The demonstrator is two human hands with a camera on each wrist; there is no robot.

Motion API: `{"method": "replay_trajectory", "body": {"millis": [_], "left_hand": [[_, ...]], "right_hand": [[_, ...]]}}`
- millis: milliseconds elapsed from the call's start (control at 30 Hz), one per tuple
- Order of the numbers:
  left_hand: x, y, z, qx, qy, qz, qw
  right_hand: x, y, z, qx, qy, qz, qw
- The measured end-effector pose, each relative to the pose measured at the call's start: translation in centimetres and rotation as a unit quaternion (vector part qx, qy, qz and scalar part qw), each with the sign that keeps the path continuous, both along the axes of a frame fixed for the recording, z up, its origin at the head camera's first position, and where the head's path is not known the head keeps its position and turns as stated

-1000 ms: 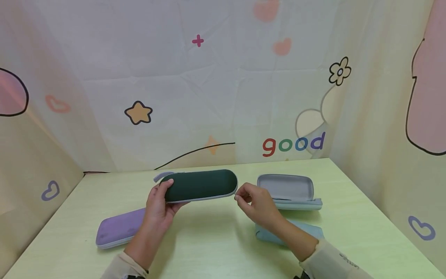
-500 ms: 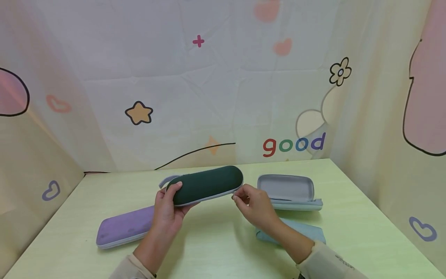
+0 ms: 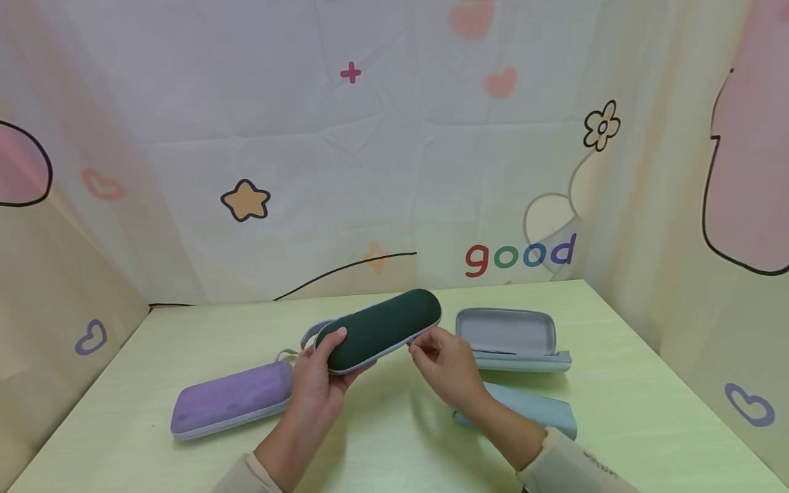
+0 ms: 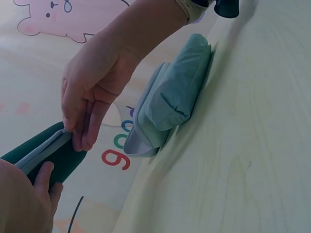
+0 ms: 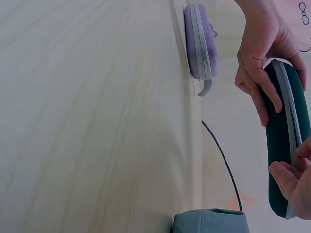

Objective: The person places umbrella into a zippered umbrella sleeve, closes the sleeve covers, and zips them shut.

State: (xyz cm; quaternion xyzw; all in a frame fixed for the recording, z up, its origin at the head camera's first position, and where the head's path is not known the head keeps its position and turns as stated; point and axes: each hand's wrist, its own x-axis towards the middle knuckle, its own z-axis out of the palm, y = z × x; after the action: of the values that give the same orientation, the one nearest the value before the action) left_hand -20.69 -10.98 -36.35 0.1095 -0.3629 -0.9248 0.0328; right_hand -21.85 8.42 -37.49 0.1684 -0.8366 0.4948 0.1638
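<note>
A dark green zippered pencil case (image 3: 379,332) with a pale grey zipper band (image 5: 290,104) is held up over the table, its right end tilted higher. My left hand (image 3: 317,383) grips its left end, thumb on the green top and fingers beneath. At the near long edge, my right hand (image 3: 453,363) pinches the small zipper pull, mostly hidden by the fingertips. In the right wrist view, the right hand (image 5: 294,187) is at the zipper band, part way along the case. A grey wrist strap (image 3: 313,332) loops from the left end.
Left on the table lies a purple case (image 3: 231,400) with a pale zipper side and small strap. On the right, a light blue case stands open, its grey inner lid (image 3: 505,331) showing. In front lies a light blue pouch (image 3: 533,407). A printed cloth (image 3: 296,157) hangs behind.
My left hand has moved right with the green case and tilted its right end up. The right hand's pinch now sits farther left along the near edge from the right end.
</note>
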Motion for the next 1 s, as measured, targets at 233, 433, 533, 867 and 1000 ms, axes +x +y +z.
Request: {"method": "replay_trajectory", "body": {"millis": [233, 433, 533, 867, 1000], "left_hand": [[0.2, 0.2, -0.3, -0.049, 0.026, -0.027, 0.9981], [0.3, 0.0, -0.5, -0.094, 0.046, -0.087, 0.9906], [0.4, 0.1, -0.5, -0.114, 0.052, -0.108, 0.9862], [0.9, -0.3, -1.0, -0.11, 0.114, -0.173, 0.9722], [0.9, -1.0, -1.1, -0.051, 0.175, -0.264, 0.9472]], "right_hand": [[-0.1, 0.1, 0.2, -0.045, -0.057, -0.027, 0.997], [-0.5, 0.4, 0.3, -0.095, -0.079, -0.045, 0.991], [-0.8, 0.6, 0.3, -0.123, -0.088, -0.046, 0.987], [-1.5, 1.1, 0.6, -0.217, -0.161, -0.043, 0.962], [-1.7, 1.3, 0.9, -0.252, -0.18, -0.048, 0.95]]}}
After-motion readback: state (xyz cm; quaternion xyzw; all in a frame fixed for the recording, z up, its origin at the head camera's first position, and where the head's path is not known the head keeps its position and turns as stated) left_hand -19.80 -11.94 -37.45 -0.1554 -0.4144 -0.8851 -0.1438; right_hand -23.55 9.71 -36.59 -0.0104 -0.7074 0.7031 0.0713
